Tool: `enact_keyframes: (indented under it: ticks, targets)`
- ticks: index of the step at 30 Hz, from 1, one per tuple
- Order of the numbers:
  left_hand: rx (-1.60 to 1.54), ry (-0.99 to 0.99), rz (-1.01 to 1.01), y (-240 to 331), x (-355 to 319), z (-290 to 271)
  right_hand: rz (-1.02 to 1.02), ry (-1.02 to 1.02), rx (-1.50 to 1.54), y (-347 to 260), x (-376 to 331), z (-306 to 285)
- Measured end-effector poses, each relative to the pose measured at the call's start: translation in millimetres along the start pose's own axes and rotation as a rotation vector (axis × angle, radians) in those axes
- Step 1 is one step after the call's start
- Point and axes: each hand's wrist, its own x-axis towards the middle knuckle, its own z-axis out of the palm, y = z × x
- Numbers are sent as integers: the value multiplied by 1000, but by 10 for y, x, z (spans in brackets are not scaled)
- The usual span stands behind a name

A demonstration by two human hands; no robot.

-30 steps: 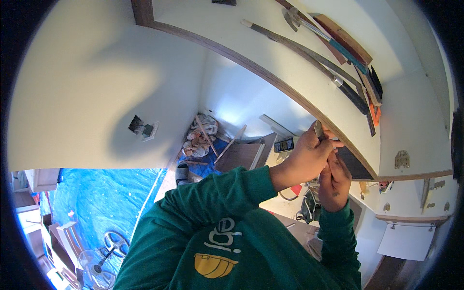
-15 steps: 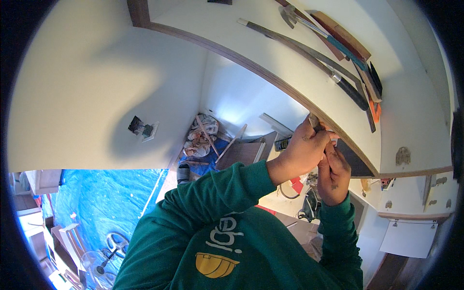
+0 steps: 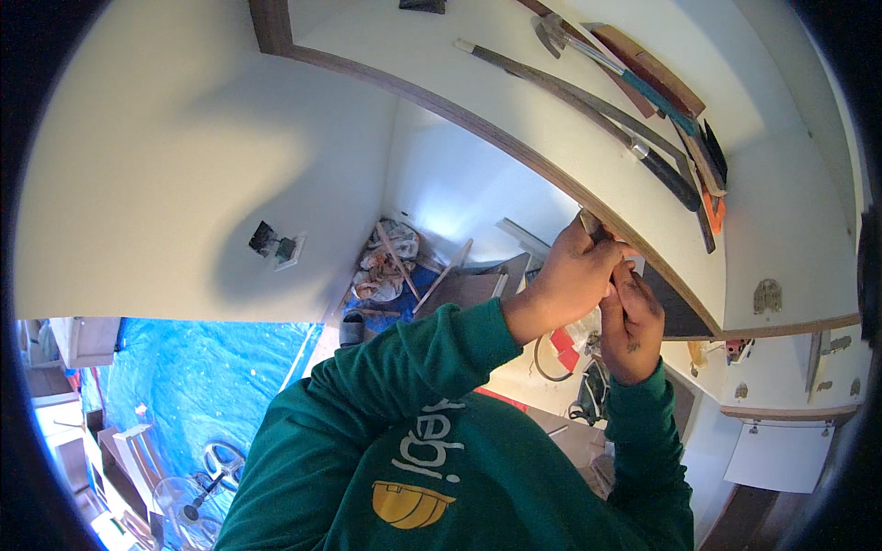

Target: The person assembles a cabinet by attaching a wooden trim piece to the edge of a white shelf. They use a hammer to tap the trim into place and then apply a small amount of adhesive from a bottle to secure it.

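Note:
Both my hands are raised together at the wood-toned front edge (image 3: 514, 151) of a white cabinet shelf. My left hand (image 3: 571, 271) is closed around a small flat piece with a pale tip (image 3: 588, 220); its kind cannot be made out. The piece sticks out above the fingers, close against the edge. Just right of it and slightly lower, my right hand (image 3: 634, 317) is closed, its fingertips pressed together by the left fingers. Whatever those right fingers hold is hidden.
On the shelf lie a claw hammer (image 3: 616, 64), a black-handled saw (image 3: 666, 174), a pry bar (image 3: 570, 92) and wood pieces (image 3: 652, 69). A blue tarp (image 3: 202, 376) covers the floor at left. Below stand boards (image 3: 469, 289) and a stuffed bag (image 3: 386, 266).
My left hand and the flat piece have shifted slightly up and left along the edge. My right hand stays close beside it, nearly in place.

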Motion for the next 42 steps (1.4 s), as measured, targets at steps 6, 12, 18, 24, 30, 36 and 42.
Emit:
enact_keyframes:
  ticks: [6,12,18,24,30,36,42]
  targets:
    - [49,24,106,-33,24,-28,43,-45,-4,-32,87,-15]
    - [-134,51,-104,121,1,-23,-26,-39,-52,-23,94,-21]
    - [-99,21,-83,68,-15,-100,37,-46,58,-62,100,43]
    - [-221,-176,176,-86,-209,-189,51,-160,72,-24,-34,-151]
    - [-393,-15,8,431,-459,-324,553,-169,287,465,-1043,-15]
    - [-558,20,-117,649,-490,-51,775,-546,-40,1674,-3042,936]
    - [-475,39,-183,579,-462,57,1182,-700,273,1931,-4403,1379]
